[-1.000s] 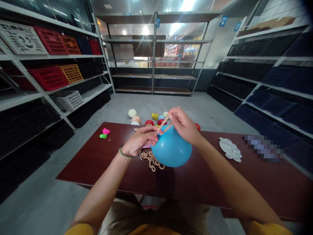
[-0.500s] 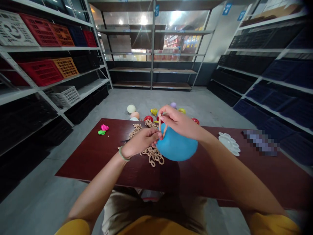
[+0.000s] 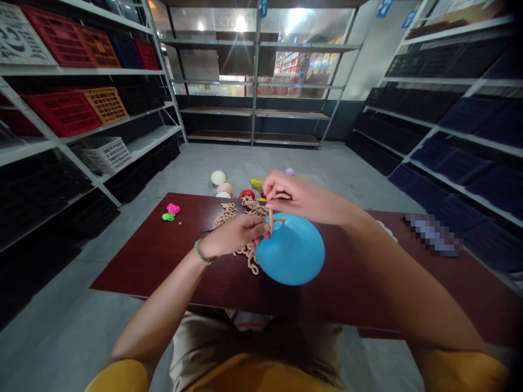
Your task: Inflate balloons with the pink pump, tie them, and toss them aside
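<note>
A blue inflated balloon (image 3: pixel 292 256) hangs over the table's middle, its narrow top turned towards my fingers. My left hand (image 3: pixel 239 235) is closed, pinching a short beige cord (image 3: pixel 271 218) beside the balloon's top. Above it, my right hand (image 3: pixel 308 197) is also closed, its fingertips on the upper part of that cord. The fingers partly cover the cord and the balloon's neck, so whether the cord goes round the neck cannot be made out. Behind my left hand lies a heap of curly beige cord (image 3: pixel 225 214), with a dark pointed tool (image 3: pixel 207 232) partly showing.
Pink (image 3: pixel 173 208) and green (image 3: pixel 168 216) deflated balloons lie on the dark red table (image 3: pixel 139 256). A white palette (image 3: pixel 388 231), mostly behind my right arm, and a blurred packet (image 3: pixel 433 234) are at right. Several balloons, one pale green (image 3: pixel 218 177), rest on the floor beyond. Shelves surround the area.
The balloon has dropped slightly and tilted, so its top faces me more. My right hand has shifted a little left, and the cord loop between my hands looks narrower.
</note>
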